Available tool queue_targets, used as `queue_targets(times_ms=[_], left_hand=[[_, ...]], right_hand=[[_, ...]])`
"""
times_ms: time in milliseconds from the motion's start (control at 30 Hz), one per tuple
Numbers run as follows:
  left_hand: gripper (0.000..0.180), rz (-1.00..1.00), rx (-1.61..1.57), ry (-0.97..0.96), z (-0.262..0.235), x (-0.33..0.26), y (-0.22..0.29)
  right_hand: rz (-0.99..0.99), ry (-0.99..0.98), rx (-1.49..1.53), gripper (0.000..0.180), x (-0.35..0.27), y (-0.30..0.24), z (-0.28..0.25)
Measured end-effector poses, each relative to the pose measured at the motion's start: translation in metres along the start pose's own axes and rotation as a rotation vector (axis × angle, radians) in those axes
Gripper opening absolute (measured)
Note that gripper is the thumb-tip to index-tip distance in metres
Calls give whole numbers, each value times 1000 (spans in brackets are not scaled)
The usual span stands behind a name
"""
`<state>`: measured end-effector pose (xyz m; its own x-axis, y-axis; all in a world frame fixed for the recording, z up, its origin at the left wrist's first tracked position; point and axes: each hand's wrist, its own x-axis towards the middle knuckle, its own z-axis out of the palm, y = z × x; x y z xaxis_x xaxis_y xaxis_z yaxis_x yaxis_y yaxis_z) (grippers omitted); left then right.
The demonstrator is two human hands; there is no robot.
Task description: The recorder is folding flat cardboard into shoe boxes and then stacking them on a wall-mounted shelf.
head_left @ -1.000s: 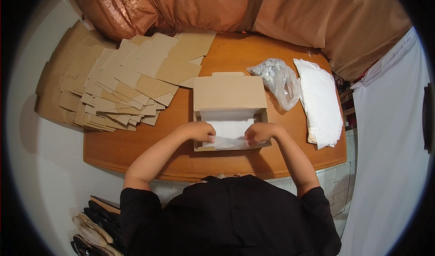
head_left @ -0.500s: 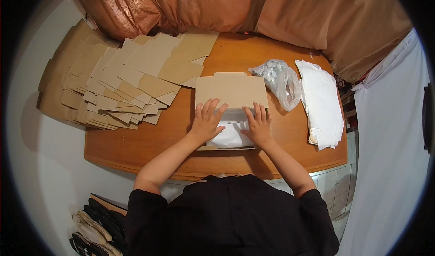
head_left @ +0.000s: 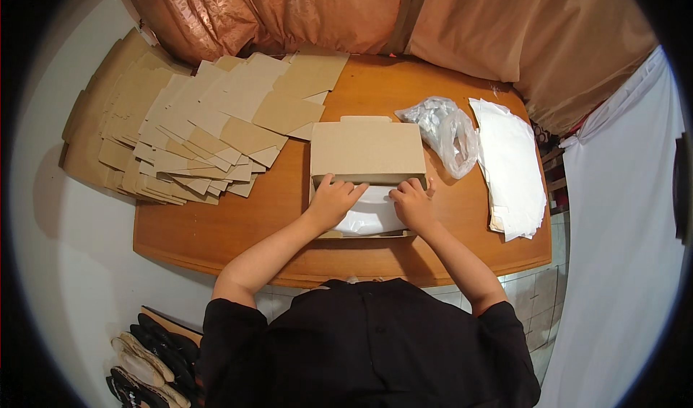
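Observation:
A brown cardboard box (head_left: 367,150) lies on the wooden table (head_left: 216,227), its lid tilted back over the far side. Inside it sits a white folded packet (head_left: 372,217). My left hand (head_left: 333,199) rests on the left part of the packet, fingers spread and reaching the lid's fold. My right hand (head_left: 414,202) presses the right part, fingers also at the fold. Neither hand grips anything.
Several flat brown cardboard blanks (head_left: 202,134) fan over the table's left end and past its edge. A clear plastic bag (head_left: 444,130) and a stack of white packets (head_left: 512,166) lie right of the box. Curtains hang behind; shoes (head_left: 148,357) sit on the floor at lower left.
Both hands have slid forward from the box's near edge across the white packet to the lid's fold. The lid has come lower over the box.

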<state>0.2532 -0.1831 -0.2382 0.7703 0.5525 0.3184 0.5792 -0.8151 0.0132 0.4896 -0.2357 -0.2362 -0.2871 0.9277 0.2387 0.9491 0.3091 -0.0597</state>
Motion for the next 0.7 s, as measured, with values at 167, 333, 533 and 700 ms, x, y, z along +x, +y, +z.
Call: queue_targets(times_ms=[167,333,533,700], left_hand=[[21,151,-236,-267,-22,4,0],[41,16,-358,-575,-16,3,-3],[49,-257,-604,-669,-41,20,-3],[46,-366,-611,-602,-68,15,16]], right_hand=[[-68,-388,-53,24,-8,4,-22],[-121,-708,-16,46,15,-1,-63],[295,10,513,23,37,53,-75],[760,620,705,21,44,153,-31]])
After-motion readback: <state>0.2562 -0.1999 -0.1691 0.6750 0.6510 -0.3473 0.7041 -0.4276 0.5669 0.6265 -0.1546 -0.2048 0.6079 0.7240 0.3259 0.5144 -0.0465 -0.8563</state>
